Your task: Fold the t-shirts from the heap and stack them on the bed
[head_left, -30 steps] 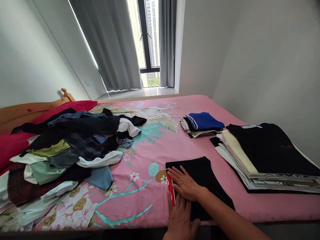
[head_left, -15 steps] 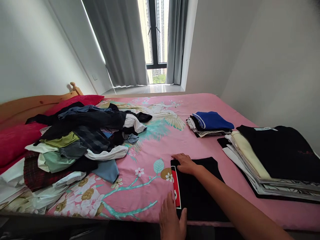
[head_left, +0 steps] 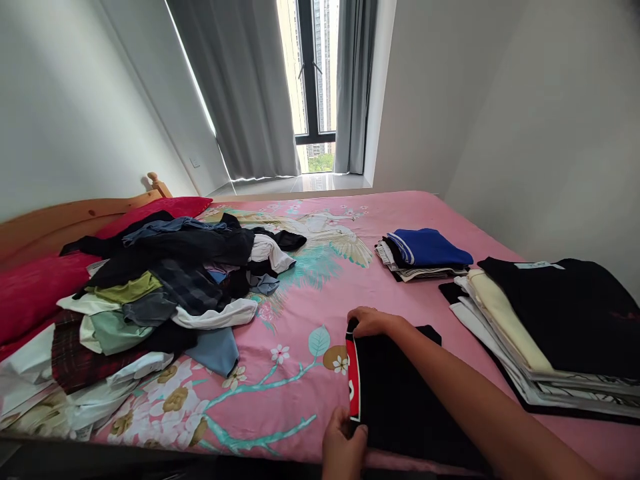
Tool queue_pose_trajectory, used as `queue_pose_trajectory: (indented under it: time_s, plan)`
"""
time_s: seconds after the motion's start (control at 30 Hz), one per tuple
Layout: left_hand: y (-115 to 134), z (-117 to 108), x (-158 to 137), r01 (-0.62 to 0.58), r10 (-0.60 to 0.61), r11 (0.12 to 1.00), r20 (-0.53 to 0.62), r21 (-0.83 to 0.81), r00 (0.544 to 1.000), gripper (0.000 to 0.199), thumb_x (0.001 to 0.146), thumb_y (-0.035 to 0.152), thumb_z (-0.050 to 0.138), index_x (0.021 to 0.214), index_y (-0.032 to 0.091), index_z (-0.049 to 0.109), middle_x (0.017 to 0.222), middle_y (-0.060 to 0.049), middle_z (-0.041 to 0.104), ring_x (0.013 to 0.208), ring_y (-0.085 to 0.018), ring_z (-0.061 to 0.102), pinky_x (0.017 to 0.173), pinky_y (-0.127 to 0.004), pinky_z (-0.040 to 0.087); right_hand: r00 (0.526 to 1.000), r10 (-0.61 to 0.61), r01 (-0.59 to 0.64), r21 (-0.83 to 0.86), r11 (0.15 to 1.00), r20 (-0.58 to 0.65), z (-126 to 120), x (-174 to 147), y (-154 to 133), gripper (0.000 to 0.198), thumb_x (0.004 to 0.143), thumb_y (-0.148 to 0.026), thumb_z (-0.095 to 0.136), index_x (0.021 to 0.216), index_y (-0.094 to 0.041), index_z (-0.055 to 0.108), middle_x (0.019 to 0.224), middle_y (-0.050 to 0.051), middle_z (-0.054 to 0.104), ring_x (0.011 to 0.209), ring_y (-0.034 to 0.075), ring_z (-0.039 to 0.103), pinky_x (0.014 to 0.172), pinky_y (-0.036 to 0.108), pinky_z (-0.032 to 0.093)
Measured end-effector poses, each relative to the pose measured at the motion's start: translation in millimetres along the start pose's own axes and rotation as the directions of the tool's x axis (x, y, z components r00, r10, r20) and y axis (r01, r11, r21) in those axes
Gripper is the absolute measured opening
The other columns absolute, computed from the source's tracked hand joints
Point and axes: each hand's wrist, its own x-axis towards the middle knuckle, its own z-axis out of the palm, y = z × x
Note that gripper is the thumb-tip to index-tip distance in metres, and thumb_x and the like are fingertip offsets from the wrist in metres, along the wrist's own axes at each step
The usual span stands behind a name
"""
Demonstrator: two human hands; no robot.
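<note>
A folded black T-shirt [head_left: 400, 393] lies flat on the near part of the bed, a red and white print along its left edge. My right hand [head_left: 369, 323] reaches across it and pinches its far left corner. At the near left corner, my left hand [head_left: 345, 440] has its thumb on top and fingers curled at the edge, closed on the cloth. The left edge looks slightly raised between both hands. My right forearm covers part of the T-shirt.
On the left a loose heap of mixed clothes [head_left: 195, 267] lies against red pillows [head_left: 45, 293]. To the right stand a tall stack of folded shirts [head_left: 565, 320] and a smaller pile topped with a blue garment [head_left: 433, 247]. A pink floral sheet [head_left: 295, 373] covers the bed.
Both hands lay flat with fingers stretched on the T-shirt's left edge. Now their fingers have closed on its two left corners. The view has tipped up slightly.
</note>
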Motion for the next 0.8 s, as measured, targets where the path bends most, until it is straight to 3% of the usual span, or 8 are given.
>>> queue_pose_trajectory:
  time_s: [0.07,0.17,0.27,0.37,0.43,0.5,0.67,0.8]
  plan:
    - [22.3,-12.8,17.0,-0.013,0.002,0.981,-0.059,-0.192,0.998,0.013,0.064,0.025,0.057,0.074,0.019,0.052,0.067,0.001,0.064,0.060,-0.013,0.062,0.052,-0.022,0.047,0.996,-0.043,0.047,0.054,0.997,-0.084,-32.1,-7.3,1.2,0.028,0.056,-0.019,0.062,0.083,-0.022,0.069,0.079,0.000,0.068,0.074,0.018,0.060,0.068,0.027,0.044]
    - [95.4,-45.8,46.0,-0.090,0.068,0.964,-0.094,-0.251,0.993,0.026,0.066,0.035,0.062,0.083,0.020,0.050,0.059,0.008,0.055,0.034,-0.008,0.049,0.028,-0.017,0.027,0.951,-0.087,0.127,0.118,0.985,-0.296,-91.4,-20.1,-0.4,0.026,0.064,-0.023,0.058,0.088,-0.019,0.066,0.080,0.000,0.066,0.074,0.015,0.058,0.068,0.024,0.043]
    - [177.7,-79.9,70.7,-0.313,0.281,0.902,-0.147,-0.296,0.948,0.035,0.062,0.038,0.070,0.084,0.019,0.051,0.072,0.004,0.060,0.059,-0.014,0.066,0.041,-0.018,0.044,0.862,-0.105,0.203,0.149,0.968,-0.495,-140.8,-37.0,-6.4,0.028,0.072,-0.031,0.054,0.097,-0.018,0.060,0.083,-0.001,0.062,0.076,0.013,0.055,0.069,0.023,0.042]
    - [213.9,-99.4,90.4,-0.464,0.439,0.867,-0.160,-0.183,0.884,0.029,0.064,0.035,0.070,0.083,0.019,0.054,0.096,-0.002,0.065,0.075,-0.014,0.065,0.057,-0.024,0.053,0.753,-0.146,0.291,0.125,0.948,-0.642,-153.7,-52.8,-6.9,0.024,0.075,-0.032,0.051,0.094,-0.020,0.060,0.076,-0.002,0.059,0.069,0.012,0.053,0.064,0.024,0.041]
    - [200.7,-103.2,102.2,-0.541,0.534,0.841,-0.146,-0.010,0.833,0.017,0.071,0.030,0.063,0.083,0.020,0.057,0.110,-0.003,0.061,0.085,-0.014,0.063,0.067,-0.027,0.053,0.660,-0.203,0.339,0.045,0.940,-0.724,-136.0,-59.8,1.1,0.019,0.074,-0.025,0.052,0.089,-0.021,0.062,0.078,-0.001,0.060,0.071,0.013,0.054,0.067,0.026,0.042]
    - [164.0,-101.8,110.7,-0.570,0.588,0.807,-0.135,0.155,0.797,0.011,0.071,0.021,0.058,0.082,0.021,0.061,0.114,-0.003,0.057,0.098,-0.016,0.058,0.074,-0.028,0.051,0.611,-0.257,0.347,-0.038,0.937,-0.749,-98.9,-64.8,15.5,0.018,0.072,-0.018,0.051,0.085,-0.021,0.063,0.088,0.002,0.060,0.083,0.015,0.055,0.076,0.028,0.043]
    - [51.2,-87.9,104.3,-0.484,0.533,0.826,-0.119,0.289,0.838,0.026,0.060,0.003,0.053,0.070,0.021,0.068,0.096,-0.003,0.055,0.097,-0.018,0.056,0.079,-0.033,0.050,0.698,-0.196,0.259,-0.013,0.966,-0.689,32.6,-82.2,59.4,0.022,0.072,-0.012,0.047,0.083,-0.020,0.064,0.098,0.007,0.055,0.092,0.018,0.056,0.079,0.032,0.047]
    - [7.3,-83.9,85.0,-0.477,0.532,0.807,-0.076,0.349,0.843,0.031,0.061,0.001,0.048,0.070,0.022,0.069,0.096,-0.002,0.054,0.098,-0.017,0.055,0.092,-0.038,0.045,0.700,-0.104,0.147,0.000,0.989,-0.707,105.3,-101.9,77.8,0.027,0.076,-0.011,0.042,0.090,-0.022,0.063,0.107,0.007,0.052,0.099,0.019,0.054,0.085,0.036,0.046]
